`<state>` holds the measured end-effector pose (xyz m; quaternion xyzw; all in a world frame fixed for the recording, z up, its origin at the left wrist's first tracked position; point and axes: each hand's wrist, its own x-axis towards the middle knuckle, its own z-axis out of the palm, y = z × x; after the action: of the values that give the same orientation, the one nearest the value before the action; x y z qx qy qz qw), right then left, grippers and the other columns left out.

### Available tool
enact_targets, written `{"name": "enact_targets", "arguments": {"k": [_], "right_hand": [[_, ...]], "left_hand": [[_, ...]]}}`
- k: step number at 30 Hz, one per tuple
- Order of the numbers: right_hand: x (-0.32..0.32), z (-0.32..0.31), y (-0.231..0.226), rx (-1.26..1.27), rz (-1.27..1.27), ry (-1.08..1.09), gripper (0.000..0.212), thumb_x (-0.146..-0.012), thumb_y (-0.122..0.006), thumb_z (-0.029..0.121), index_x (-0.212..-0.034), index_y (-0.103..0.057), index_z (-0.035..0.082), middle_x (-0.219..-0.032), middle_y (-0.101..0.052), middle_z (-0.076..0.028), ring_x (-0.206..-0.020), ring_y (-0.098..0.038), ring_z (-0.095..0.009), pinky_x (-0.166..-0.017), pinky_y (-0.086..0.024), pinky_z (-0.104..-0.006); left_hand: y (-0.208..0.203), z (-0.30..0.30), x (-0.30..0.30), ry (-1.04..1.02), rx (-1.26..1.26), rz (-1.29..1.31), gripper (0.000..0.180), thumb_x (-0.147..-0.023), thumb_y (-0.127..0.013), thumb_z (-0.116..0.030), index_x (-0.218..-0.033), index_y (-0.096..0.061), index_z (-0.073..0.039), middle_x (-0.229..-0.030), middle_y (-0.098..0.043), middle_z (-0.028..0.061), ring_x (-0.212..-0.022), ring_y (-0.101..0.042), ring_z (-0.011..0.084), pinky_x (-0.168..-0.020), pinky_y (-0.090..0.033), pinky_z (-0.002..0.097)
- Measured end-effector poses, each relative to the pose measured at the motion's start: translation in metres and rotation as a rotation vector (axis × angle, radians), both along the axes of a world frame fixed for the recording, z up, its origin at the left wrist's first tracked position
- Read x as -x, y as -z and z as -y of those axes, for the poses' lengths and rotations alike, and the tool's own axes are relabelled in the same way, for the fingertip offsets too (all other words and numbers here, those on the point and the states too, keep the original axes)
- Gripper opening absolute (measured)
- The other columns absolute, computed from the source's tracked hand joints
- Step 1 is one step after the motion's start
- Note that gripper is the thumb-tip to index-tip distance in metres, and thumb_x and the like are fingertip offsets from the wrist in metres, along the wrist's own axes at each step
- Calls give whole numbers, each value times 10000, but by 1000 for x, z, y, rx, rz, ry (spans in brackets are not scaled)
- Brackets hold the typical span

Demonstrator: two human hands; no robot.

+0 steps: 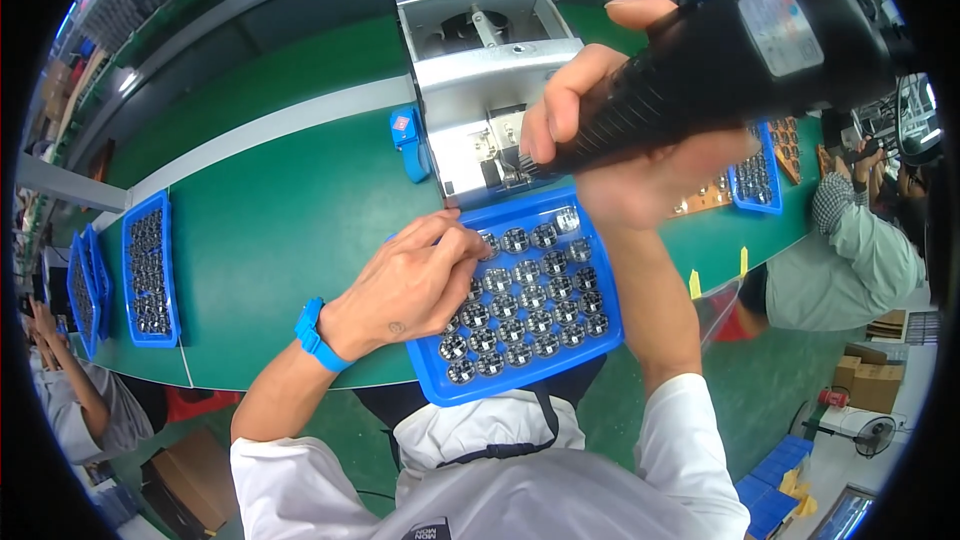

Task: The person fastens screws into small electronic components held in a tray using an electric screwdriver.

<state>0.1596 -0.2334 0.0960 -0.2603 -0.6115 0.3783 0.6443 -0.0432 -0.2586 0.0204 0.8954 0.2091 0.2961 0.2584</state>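
My right hand (pixel 625 130) is wrapped round a large black handheld power tool (pixel 720 60) with a ribbed, tapered grip and a pale label. The tool's narrow end points down and left, over the front of a silver bench machine (pixel 490 75). My left hand (pixel 420 270), with a blue strap on its wrist, lies over the left side of a blue tray (pixel 437 387). Its fingers are bent in at the tray's upper left corner, and what they pinch is hidden. Rows of small round electronic parts (pixel 533 297), dark and silver, fill the tray.
A blue strap-like piece (pixel 408 140) hangs at the machine's left side. More blue trays of parts stand on the green table (pixel 290 230), one tray (pixel 127 280) at far left, another (pixel 775 205) at right. Co-workers sit on both sides; one sleeve (pixel 850 260) shows at right.
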Motion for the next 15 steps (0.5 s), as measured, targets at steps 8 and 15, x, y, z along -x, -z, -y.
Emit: {"name": "enact_targets", "arguments": {"k": [8, 15], "right_hand": [[5, 14, -1, 166, 13, -99, 1043, -693, -340, 917, -1317, -344, 81, -651, -546, -97, -497, -556, -207, -491, -489, -334], [9, 28, 21, 355, -47, -349, 976, -762, -309, 886, -1296, -359, 70, -673, -568, -171, -537, -560, -268, -512, -477, -380]], "left_hand": [[-2, -1, 2, -14, 50, -9, 230, -838, -573, 51, -1041, -467, 21, -953, -677, 137, -913, -644, 349, -893, -493, 441], [-9, 1, 0, -56, 226, 30, 170, -826, -557, 39, -985, -500, 26, -936, -634, 168, -894, -620, 362, -869, -482, 447]]}}
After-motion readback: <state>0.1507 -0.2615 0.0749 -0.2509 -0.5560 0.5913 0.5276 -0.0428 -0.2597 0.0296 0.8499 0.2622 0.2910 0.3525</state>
